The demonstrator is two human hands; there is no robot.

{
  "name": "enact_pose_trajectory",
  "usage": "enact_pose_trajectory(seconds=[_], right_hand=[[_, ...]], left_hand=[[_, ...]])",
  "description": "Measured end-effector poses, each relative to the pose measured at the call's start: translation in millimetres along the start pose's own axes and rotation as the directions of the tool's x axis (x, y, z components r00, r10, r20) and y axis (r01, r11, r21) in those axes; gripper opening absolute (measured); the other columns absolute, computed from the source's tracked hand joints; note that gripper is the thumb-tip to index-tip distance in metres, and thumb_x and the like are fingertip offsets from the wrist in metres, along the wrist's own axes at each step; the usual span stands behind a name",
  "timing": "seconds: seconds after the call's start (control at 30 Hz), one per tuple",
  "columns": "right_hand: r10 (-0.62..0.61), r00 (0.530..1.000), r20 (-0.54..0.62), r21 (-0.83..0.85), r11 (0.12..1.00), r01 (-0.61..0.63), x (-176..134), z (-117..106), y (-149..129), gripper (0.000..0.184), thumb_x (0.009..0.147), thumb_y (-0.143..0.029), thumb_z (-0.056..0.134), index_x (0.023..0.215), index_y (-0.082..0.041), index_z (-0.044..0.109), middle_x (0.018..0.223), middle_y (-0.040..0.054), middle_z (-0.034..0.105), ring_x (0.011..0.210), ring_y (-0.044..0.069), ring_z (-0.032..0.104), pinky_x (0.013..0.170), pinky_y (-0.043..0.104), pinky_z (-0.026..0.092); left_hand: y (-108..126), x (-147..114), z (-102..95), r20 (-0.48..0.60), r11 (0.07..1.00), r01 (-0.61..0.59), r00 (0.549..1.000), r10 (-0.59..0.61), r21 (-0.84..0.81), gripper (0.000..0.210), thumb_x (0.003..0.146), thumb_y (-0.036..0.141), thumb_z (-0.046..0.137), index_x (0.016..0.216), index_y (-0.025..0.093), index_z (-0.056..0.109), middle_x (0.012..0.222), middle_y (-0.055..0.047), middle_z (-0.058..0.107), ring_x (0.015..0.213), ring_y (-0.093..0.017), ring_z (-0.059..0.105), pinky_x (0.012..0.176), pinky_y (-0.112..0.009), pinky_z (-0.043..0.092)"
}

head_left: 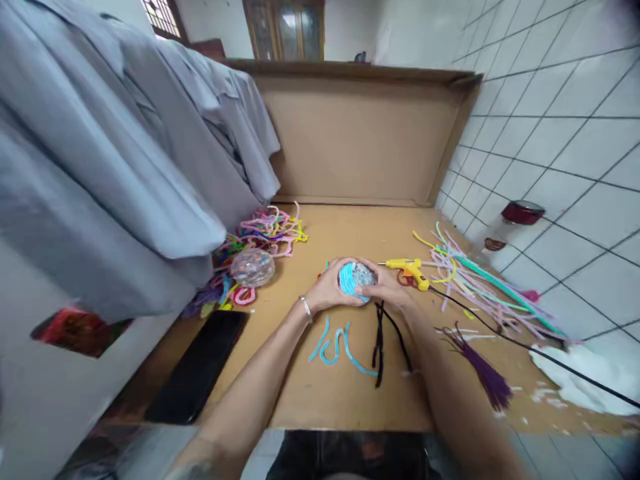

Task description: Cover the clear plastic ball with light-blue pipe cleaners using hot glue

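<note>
A round ball, light blue coils on its left part and a greyish, speckled surface on the right, sits between my hands above the table. My left hand curls round its left side, while my right hand grips the right side with the thumb across its front. Just beyond my right hand lies a yellow glue gun. Short, bent blue pipe cleaners rest on the table below the ball. Black pipe cleaners lie to their right, near my right forearm. My fingers hide the ball's edges.
Colourful pipe cleaners and a clear round container are at the left, behind a black phone. Loose pipe cleaners, a purple bundle and the gun's cord occupy the right. Hanging grey cloth overhangs the left.
</note>
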State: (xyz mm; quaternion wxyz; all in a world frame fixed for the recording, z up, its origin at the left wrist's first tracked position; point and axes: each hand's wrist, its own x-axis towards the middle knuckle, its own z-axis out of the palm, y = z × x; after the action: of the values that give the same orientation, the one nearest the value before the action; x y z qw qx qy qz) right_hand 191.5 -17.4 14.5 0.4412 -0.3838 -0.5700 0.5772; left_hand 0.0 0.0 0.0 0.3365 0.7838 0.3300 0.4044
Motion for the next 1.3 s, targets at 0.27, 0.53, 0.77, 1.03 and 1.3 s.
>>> enact_pose_trajectory(seconds=[0.27, 0.53, 0.77, 1.03, 1.3], right_hand=[[-0.055, 0.97, -0.236, 0.254, 0.96, 0.117, 5, -5, 0, 0.07, 0.069, -0.085, 0.061, 0.106, -0.027, 0.074, 0.128, 0.0078, 0.069, 0.134, 0.028, 0.052, 0.117, 0.046, 0.036], [-0.189, 0.944, -0.272, -0.104, 0.981, 0.166, 2, 10, -1, 0.067, 0.079, -0.081, 0.052, 0.107, -0.024, 0.076, 0.121, 0.0081, 0.072, 0.119, 0.028, 0.063, 0.11, 0.047, 0.043], [-0.24, 0.951, -0.195, -0.154, 0.965, 0.212, 1, 12, -2, 0.062, 0.083, -0.079, 0.049, 0.094, -0.026, 0.079, 0.128, 0.0067, 0.069, 0.123, 0.027, 0.06, 0.108, 0.043, 0.044], [-0.164, 0.962, -0.216, 0.064, 0.981, 0.181, 5, 15, 4, 0.067, 0.08, -0.083, 0.048, 0.105, -0.026, 0.075, 0.125, 0.007, 0.069, 0.125, 0.026, 0.058, 0.111, 0.044, 0.041], [-0.126, 0.945, -0.303, -0.021, 0.992, 0.126, 11, 7, 14, 0.065, 0.076, -0.079, 0.056, 0.109, -0.024, 0.072, 0.119, 0.0093, 0.072, 0.12, 0.028, 0.061, 0.107, 0.047, 0.044]], left_hand=[[-11, -9, 17.4, -0.036, 0.853, -0.35, 0.919, 0.394, 0.387, 0.072, 0.066, 0.039, 0.085, 0.13, 0.025, 0.056, 0.149, -0.015, 0.032, 0.139, -0.038, 0.04, 0.112, -0.054, 0.04], [-9, -9, 17.7, -0.042, 0.737, -0.436, 0.847, 0.53, 0.517, 0.066, 0.073, 0.035, 0.081, 0.133, 0.03, 0.055, 0.153, -0.014, 0.028, 0.14, -0.037, 0.04, 0.108, -0.054, 0.044], [-4, -8, 17.3, -0.022, 0.787, -0.365, 0.901, 0.432, 0.497, 0.068, 0.067, 0.038, 0.083, 0.13, 0.027, 0.06, 0.151, -0.015, 0.036, 0.139, -0.038, 0.042, 0.11, -0.055, 0.042], [1, -8, 16.8, -0.094, 0.884, -0.279, 0.937, 0.336, 0.376, 0.075, 0.064, 0.043, 0.085, 0.13, 0.022, 0.057, 0.142, -0.016, 0.046, 0.135, -0.034, 0.048, 0.112, -0.051, 0.042], [9, -3, 15.8, -0.177, 0.974, -0.118, 0.972, 0.153, 0.192, 0.078, 0.055, 0.03, 0.09, 0.126, 0.022, 0.057, 0.137, -0.013, 0.057, 0.131, -0.032, 0.053, 0.114, -0.05, 0.042]])
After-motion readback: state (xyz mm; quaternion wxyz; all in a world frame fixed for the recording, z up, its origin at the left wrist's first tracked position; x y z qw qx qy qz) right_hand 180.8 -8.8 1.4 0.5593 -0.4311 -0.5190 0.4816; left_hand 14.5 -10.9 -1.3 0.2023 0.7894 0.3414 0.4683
